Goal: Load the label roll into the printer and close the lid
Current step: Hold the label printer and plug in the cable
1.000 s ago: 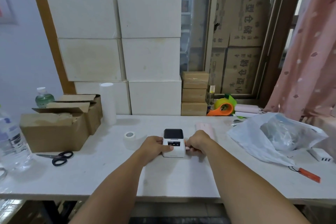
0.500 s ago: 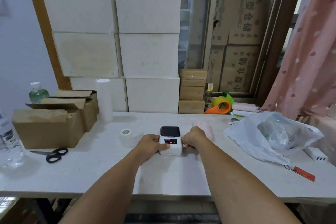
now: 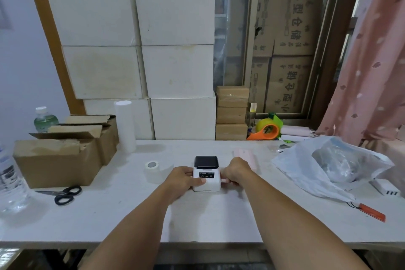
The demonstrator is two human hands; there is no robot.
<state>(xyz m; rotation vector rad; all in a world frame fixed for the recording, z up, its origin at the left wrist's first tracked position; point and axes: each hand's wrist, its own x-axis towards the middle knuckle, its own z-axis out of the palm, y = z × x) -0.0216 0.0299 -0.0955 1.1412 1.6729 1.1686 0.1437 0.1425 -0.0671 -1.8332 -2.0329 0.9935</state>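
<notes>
A small white label printer [image 3: 206, 178] with a dark lid at its back stands in the middle of the white table [image 3: 197, 221]; its lid lies down. My left hand [image 3: 183, 178] grips its left side, thumb across the front panel. My right hand [image 3: 236, 172] is curled against its right side, fingertips hidden behind the knuckles. A white label roll [image 3: 152, 167] with a strip of paper trailing from it lies on the table just left of my left hand.
Open cardboard boxes [image 3: 65, 149], black scissors [image 3: 65, 194] and a water bottle [image 3: 11, 184] sit at the left. A tall white tube [image 3: 125, 126] stands behind. At the right lie a plastic bag [image 3: 328, 166], an orange tape dispenser [image 3: 266, 132] and a pink pad [image 3: 244, 155].
Both hands stay on the printer's sides. The view shifted slightly; the printer's place on the table looks unchanged.
</notes>
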